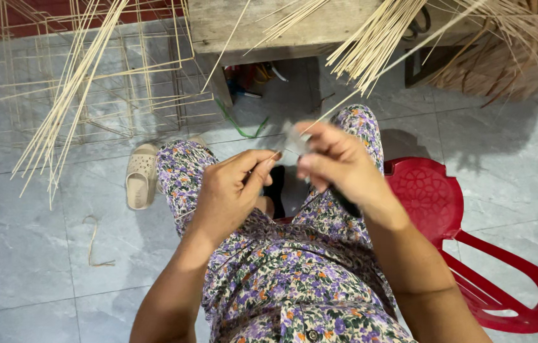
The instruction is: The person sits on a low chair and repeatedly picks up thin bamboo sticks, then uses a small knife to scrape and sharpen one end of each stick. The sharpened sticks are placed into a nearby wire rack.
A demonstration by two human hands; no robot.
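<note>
Bamboo, a thin pale stick (pixel 345 105), runs from the lap toward the tabletop (pixel 269 28), its near end pinched in the right hand (pixel 339 162) along with something small and blurred. The left hand (pixel 231 187) pinches closed beside it, fingertips nearly touching. The stick's end seems to be getting trimmed or bound, which calls for steady fingertips.

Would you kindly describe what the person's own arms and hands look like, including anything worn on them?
Both arms are bare along all that shows; no sleeves are in view. The left hand and the right hand wear no gloves, and no ring, watch or bracelet can be seen. The nails look short and unpainted, though blur hides the detail. Below the arms lies a floral garment in purple, orange and green on white.
</note>
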